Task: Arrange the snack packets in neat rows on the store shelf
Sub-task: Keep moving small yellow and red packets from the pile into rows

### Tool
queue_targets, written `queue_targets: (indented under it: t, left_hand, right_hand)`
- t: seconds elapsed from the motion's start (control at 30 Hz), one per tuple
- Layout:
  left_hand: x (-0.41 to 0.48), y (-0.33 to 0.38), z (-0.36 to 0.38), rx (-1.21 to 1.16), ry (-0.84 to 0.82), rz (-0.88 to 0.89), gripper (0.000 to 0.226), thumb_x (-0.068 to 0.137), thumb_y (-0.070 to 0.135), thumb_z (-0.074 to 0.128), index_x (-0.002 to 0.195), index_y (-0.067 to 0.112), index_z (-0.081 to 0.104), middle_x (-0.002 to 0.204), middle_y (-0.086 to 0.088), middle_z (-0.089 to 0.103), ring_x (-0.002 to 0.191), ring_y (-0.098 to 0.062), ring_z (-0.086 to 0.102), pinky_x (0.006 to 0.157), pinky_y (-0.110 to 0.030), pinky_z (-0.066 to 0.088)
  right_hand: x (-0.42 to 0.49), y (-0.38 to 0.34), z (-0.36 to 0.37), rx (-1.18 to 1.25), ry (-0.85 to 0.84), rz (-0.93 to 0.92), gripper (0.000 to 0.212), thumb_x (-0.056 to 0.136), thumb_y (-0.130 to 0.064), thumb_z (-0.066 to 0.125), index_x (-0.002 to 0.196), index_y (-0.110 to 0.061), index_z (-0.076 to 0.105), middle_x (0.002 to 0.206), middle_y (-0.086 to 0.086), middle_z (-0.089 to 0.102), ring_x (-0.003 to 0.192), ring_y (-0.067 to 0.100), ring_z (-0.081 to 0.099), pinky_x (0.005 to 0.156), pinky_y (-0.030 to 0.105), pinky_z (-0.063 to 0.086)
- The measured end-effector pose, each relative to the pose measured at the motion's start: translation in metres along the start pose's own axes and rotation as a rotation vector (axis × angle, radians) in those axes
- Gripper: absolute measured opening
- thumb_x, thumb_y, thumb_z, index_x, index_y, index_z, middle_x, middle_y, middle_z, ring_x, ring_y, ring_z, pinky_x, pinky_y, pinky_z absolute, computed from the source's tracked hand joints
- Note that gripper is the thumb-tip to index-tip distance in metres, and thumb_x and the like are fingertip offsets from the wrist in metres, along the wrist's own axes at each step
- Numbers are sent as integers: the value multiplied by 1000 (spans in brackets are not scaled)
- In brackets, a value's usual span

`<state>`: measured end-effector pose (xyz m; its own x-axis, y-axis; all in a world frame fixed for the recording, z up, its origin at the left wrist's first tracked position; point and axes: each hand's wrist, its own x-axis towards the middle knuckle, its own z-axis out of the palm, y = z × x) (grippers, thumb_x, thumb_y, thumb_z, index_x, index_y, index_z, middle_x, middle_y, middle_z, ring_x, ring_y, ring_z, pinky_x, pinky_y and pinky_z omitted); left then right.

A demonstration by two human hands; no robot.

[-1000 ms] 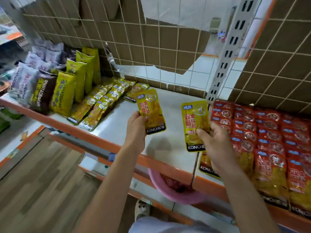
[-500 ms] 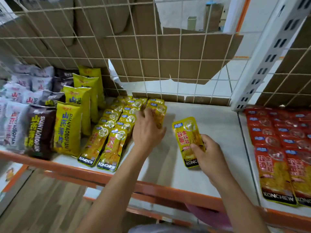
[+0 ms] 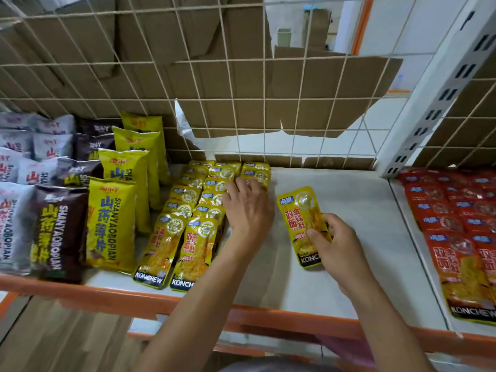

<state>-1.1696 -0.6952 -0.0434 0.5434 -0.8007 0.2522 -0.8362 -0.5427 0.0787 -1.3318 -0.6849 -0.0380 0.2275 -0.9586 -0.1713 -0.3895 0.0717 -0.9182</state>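
Flat yellow KONCHEW snack packets (image 3: 174, 237) lie in two overlapping rows from the back of the white shelf (image 3: 349, 291) to its orange front edge. A third row starts at the back with a yellow packet (image 3: 256, 171). My left hand (image 3: 247, 208) rests there, its fingers spread flat over the packets; what lies under the palm is hidden. To the right, my right hand (image 3: 335, 242) pinches the lower half of a single yellow packet (image 3: 303, 210), holding it upright-facing just above the bare shelf.
Upright yellow bags (image 3: 115, 218), brown bags (image 3: 59, 232) and grey-white bags (image 3: 13, 210) stand at the left. Red KONCHEW packets (image 3: 456, 224) lie in rows on the neighbouring shelf at the right. A wire grid (image 3: 241, 103) backed with cardboard closes the rear; a slotted post (image 3: 442, 103) stands at the right.
My left hand carried its yellow packet to the back of the shelf and laid it beside the two rows. My right hand lowered its packet towards the shelf.
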Motion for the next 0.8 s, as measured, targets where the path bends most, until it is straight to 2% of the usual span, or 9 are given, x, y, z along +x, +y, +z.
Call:
queue_targets:
  t: [0.07,0.13,0.23,0.33,0.37,0.5,0.57,0.67,0.8]
  left_hand:
    - [3,-3,0,-48,-18,23,44,82,42,59,108,6,60,107,-15,56,103,-36,50,77,-42,42]
    - [5,-5,1,-78,-31,30,46,86,44,54,110,6,58,110,-15,55,104,-36,49,78,-42,42]
    - [5,-9,0,-86,-1,40,41,81,44,62,93,5,64,91,-15,61,87,-35,56,65,-38,46]
    - [6,-20,1,-41,92,154,8,72,14,64,74,6,64,75,-15,58,71,-34,55,58,-35,45]
    - [5,-25,-2,-52,109,183,6,66,6,61,72,5,62,74,-16,58,70,-34,54,58,-35,44]
    - [-4,-41,-13,-92,108,167,21,55,-7,66,73,3,63,79,-19,61,72,-39,54,53,-38,42]
    - [-8,-48,-12,-79,123,170,22,52,-5,69,71,4,64,78,-18,62,71,-39,54,53,-38,44]
    - [-11,-55,-12,-62,123,170,24,52,-1,72,74,5,66,80,-17,63,70,-37,55,55,-36,45]
    - [-13,-60,-11,-71,129,204,25,53,1,71,77,7,66,77,-14,63,68,-36,54,51,-35,43]
  right_hand:
    - [3,-2,3,-15,9,-11,20,83,-14,63,84,-33,59,86,-4,70,82,20,67,79,45,54]
    - [7,-5,7,-34,30,-28,21,83,-12,64,83,-32,58,86,-2,70,82,22,67,79,45,54]
    - [14,-7,13,-53,41,-34,18,84,-11,63,89,-28,59,89,1,70,85,24,66,81,45,53]
    - [22,-11,21,-62,61,-23,22,82,-10,64,92,-28,58,95,2,70,90,25,65,83,44,52]
    - [25,-13,24,-65,70,-16,22,81,-10,65,91,-28,57,96,2,70,91,25,65,83,42,51]
    - [37,-25,43,-35,57,5,21,79,-13,68,80,-28,53,94,2,70,90,25,65,82,43,52]
    - [39,-33,54,-23,29,-9,27,79,-12,69,92,-27,52,99,2,69,93,23,64,84,43,51]
    - [40,-44,70,-55,-22,-57,51,80,-10,69,124,-21,47,107,3,66,100,23,61,88,39,48]
    - [42,-50,85,-212,-41,-124,56,83,-15,63,134,-17,40,119,10,62,110,31,57,87,34,44]
